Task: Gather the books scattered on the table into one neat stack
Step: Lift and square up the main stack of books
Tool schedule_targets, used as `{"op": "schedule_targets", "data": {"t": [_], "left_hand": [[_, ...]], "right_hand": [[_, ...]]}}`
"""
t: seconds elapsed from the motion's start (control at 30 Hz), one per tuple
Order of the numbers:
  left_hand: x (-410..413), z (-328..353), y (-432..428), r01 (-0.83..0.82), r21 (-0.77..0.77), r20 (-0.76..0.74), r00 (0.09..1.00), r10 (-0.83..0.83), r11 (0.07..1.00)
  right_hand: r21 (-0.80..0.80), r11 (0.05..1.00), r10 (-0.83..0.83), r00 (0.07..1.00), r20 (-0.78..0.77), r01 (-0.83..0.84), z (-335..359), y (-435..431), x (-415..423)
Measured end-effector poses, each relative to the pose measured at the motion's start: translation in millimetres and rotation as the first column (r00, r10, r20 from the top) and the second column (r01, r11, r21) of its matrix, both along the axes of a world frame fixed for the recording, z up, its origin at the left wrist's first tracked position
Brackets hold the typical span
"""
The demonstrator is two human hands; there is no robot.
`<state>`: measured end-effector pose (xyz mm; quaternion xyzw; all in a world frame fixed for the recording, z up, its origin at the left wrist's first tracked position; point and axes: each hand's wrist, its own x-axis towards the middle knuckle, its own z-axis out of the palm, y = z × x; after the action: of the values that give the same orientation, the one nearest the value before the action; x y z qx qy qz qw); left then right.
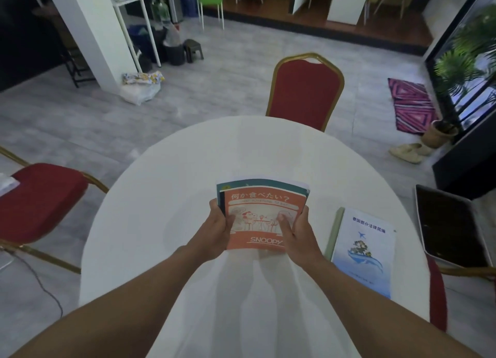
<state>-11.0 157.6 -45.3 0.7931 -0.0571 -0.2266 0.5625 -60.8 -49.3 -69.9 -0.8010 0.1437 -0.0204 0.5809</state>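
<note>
A red chair [40,199] stands at the far left, beside the round white surface [161,223]. Over the middle of that surface the left hand [214,230] clamps the left edge of a small pile of books [264,212], thumb on the orange top cover, fingers under. The pile's edges do not line up: a teal cover and some white pages stick out past the orange one at the top and left. The right hand [298,233] holds the right edge the same way, its grip closed on the pile with the thumb pressed on the cover. It is hard to tell whether the pile rests on the surface or is lifted just above it.

To the right, well apart from the pile, a pale blue book [365,253] lies flat on a green one [334,231], near the surface's rim. These two are not yet gathered.

The likely risk is that the uneven pile slides apart if either grip loosens, since only the near edges are pinched. Setting it on the blue book while skewed would leave a crooked stack close to the rim, where a nudge could tip it off.
</note>
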Motion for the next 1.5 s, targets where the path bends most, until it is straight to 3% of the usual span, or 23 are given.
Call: {"op": "schedule_targets", "data": {"t": [0.4, 1.0, 1.5], "left_hand": [[2, 2, 0, -0.011, 0.005, 0.011, 1.0, 0.011, 1.0], [-16, -6, -4, 0.01, 0.065, 0.101, 0.995, -0.017, 0.998], [-16, -10, -2, 0.027, 0.026, 0.084, 0.996, -0.03, 0.999]], "right_hand": [[-0.049, 0.997, 0.063, 0.998, -0.016, -0.064, -8, -7, 0], [-0.046, 0.998, 0.038, 0.999, -0.001, -0.038, -15, -10, -20], [-0.066, 0.997, 0.04, 0.999, 0.006, -0.039, -12, -13, -21]]}}
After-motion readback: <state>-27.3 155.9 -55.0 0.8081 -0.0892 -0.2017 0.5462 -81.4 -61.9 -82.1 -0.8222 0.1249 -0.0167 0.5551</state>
